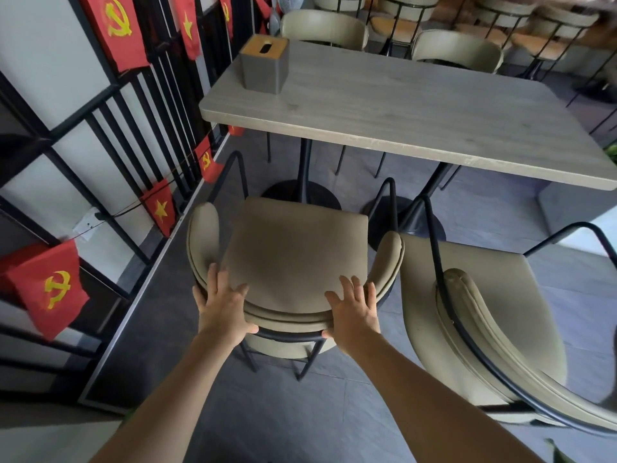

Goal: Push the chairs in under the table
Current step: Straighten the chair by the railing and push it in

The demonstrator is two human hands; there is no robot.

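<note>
Open floor [334,172] before chair [293,248]; pedestal bases [300,192] beneath table [400,105].

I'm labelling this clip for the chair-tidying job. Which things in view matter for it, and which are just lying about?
Part of the job:
- near chair, both hands on its backrest: left hand, right hand
- second chair beside it, also pulled out
- table

Just there:
- tissue box on the table
- red flags along the wall
- far-side chairs, already against the table

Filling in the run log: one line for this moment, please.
step: push near-left chair | left hand, right hand: on backrest | seat: short of table | right chair: still out
</note>
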